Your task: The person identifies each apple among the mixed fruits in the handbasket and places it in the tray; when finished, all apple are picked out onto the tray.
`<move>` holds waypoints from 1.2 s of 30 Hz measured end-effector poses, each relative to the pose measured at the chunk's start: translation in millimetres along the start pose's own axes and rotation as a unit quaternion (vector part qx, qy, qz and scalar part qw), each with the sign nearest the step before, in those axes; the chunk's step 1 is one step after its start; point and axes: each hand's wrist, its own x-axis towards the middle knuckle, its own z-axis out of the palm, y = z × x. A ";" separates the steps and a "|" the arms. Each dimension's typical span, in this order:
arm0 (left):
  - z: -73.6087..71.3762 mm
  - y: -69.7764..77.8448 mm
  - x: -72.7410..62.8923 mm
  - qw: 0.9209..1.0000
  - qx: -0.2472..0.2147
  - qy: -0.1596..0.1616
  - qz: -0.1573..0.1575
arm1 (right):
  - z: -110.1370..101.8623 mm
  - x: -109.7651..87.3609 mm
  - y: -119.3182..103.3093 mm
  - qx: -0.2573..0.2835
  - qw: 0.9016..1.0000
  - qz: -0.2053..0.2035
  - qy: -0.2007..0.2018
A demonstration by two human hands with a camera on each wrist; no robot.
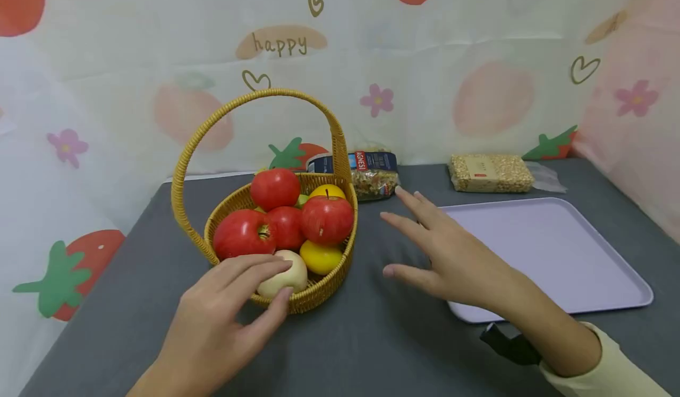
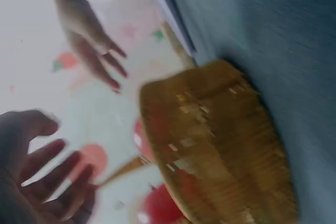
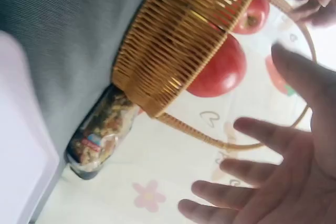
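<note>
Fingers of our left hand are loosely spread at the pale fruit and grip nothing; whether they touch it, we cannot tell; our right hand, fingers apart and holding nothing, hangs over the table between the basket and the tray; we count one basket, four red fruits, two yellow fruits, one pale fruit, green fruit too hidden to number, two bags and one tray; the pale fruit, round, smooth and creamy, lies in the basket against its near rim; the basket, woven in golden brown with a tall arched handle, stands nearer the table's left edge; the lilac tray lies toward the right edge; along the back edge we see the Agnesi bag and, behind the tray, the grain bag; dark grey covers the table; behind hangs a white cloth printed with strawberries, flowers, hearts and "happy".
</note>
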 end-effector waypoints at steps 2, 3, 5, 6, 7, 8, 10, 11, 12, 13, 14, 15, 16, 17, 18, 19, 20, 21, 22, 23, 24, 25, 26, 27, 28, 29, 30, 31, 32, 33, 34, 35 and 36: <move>-1.9 -7.7 -2.7 0.998 -0.020 0.068 0.000 | -2.2 9.6 -2.3 0.022 0.999 0.017 0.021; -2.5 -12.8 -4.9 0.995 -0.026 0.093 0.000 | -2.6 14.3 -3.8 0.033 0.999 0.028 0.029; -3.8 -24.6 -11.5 0.991 -0.040 0.131 -0.010 | -1.9 23.2 -7.3 0.052 0.997 0.048 0.036; -4.4 -30.9 -15.5 0.988 -0.047 0.147 -0.021 | -0.9 27.4 -9.3 0.061 0.996 0.054 0.037; -4.5 -36.8 -19.0 0.985 -0.056 0.154 -0.046 | 0.5 31.1 -10.7 0.067 0.995 0.060 0.038; -5.0 -42.1 -22.4 0.982 -0.066 0.157 -0.080 | 2.2 34.8 -12.1 0.072 0.995 0.061 0.040; -5.9 -50.7 -27.2 0.971 -0.090 0.157 -0.154 | 6.3 41.7 -14.6 0.076 0.994 0.060 0.042; -6.3 -54.0 -28.6 0.964 -0.097 0.152 -0.194 | 8.1 44.9 -16.0 0.078 0.994 0.060 0.043; -6.2 -56.7 -29.2 0.958 -0.104 0.146 -0.226 | 10.1 48.0 -17.2 0.077 0.994 0.062 0.043; -6.0 -58.9 -29.3 0.951 -0.108 0.136 -0.254 | 12.3 51.2 -18.2 0.076 0.994 0.065 0.042; -5.4 -61.1 -29.2 0.948 -0.111 0.125 -0.270 | 14.2 54.3 -19.3 0.075 0.994 0.069 0.041; -4.7 -63.0 -29.0 0.947 -0.114 0.113 -0.278 | 15.9 57.5 -20.5 0.075 0.994 0.076 0.037; -3.9 -64.6 -28.9 0.947 -0.116 0.101 -0.282 | 17.6 60.8 -21.6 0.073 0.993 0.082 0.033; -2.9 -65.9 -28.8 0.948 -0.116 0.088 -0.284 | 19.3 63.9 -22.7 0.072 0.993 0.088 0.029; -2.0 -67.3 -28.9 0.950 -0.115 0.076 -0.282 | 21.2 67.0 -23.4 0.070 0.993 0.095 0.024; -1.2 -68.6 -29.1 0.951 -0.114 0.065 -0.279 | 23.2 69.9 -23.9 0.068 0.992 0.100 0.020; -0.4 -69.9 -29.4 0.953 -0.111 0.056 -0.275 | 25.0 72.3 -24.3 0.068 0.992 0.104 0.018; 0.0 -71.1 -29.6 0.955 -0.109 0.050 -0.272 | 26.7 74.4 -24.7 0.069 0.992 0.107 0.016; 0.5 -72.1 -30.1 0.957 -0.105 0.044 -0.268 | 28.7 75.9 -24.8 0.069 0.992 0.108 0.015; 1.1 -73.1 -30.4 0.959 -0.099 0.039 -0.264 | 30.8 76.8 -24.5 0.071 0.992 0.107 0.017; 1.6 -73.9 -30.7 0.960 -0.094 0.034 -0.260 | 33.1 77.5 -24.0 0.072 0.992 0.105 0.019; 2.2 -74.6 -31.0 0.961 -0.090 0.030 -0.259 | 35.3 78.1 -23.3 0.074 0.992 0.102 0.024; 2.9 -75.1 -31.2 0.962 -0.087 0.028 -0.258 | 37.3 78.7 -22.9 0.076 0.992 0.099 0.027; 3.4 -75.6 -31.4 0.962 -0.084 0.026 -0.257 | 39.0 79.4 -22.7 0.079 0.992 0.097 0.029; 4.0 -76.1 -31.7 0.963 -0.083 0.025 -0.257 | 40.5 80.5 -22.7 0.081 0.992 0.092 0.031; 4.6 -76.5 -32.1 0.962 -0.082 0.024 -0.258 | 42.0 81.9 -22.8 0.080 0.992 0.090 0.031; 4.9 -76.8 -32.5 0.962 -0.080 0.022 -0.261 | 43.0 83.8 -23.4 0.081 0.992 0.089 0.030; 5.2 -77.2 -32.9 0.961 -0.079 0.022 -0.263 | 43.7 85.7 -24.4 0.083 0.992 0.086 0.029; 5.2 -77.4 -33.2 0.961 -0.078 0.022 -0.264 | 43.9 87.5 -25.8 0.085 0.993 0.084 0.026; 5.1 -77.6 -33.5 0.961 -0.076 0.022 -0.266 | 44.1 89.3 -27.3 0.086 0.993 0.081 0.023; 4.8 -77.6 -33.7 0.961 -0.075 0.021 -0.267 | 44.5 91.0 -28.6 0.086 0.993 0.077 0.022; 4.5 -77.3 -33.7 0.960 -0.073 0.021 -0.268 | 44.8 92.3 -29.8 0.089 0.993 0.074 0.021; 3.9 -77.1 -33.6 0.960 -0.072 0.020 -0.270 | 45.4 93.5 -30.8 0.094 0.993 0.069 0.022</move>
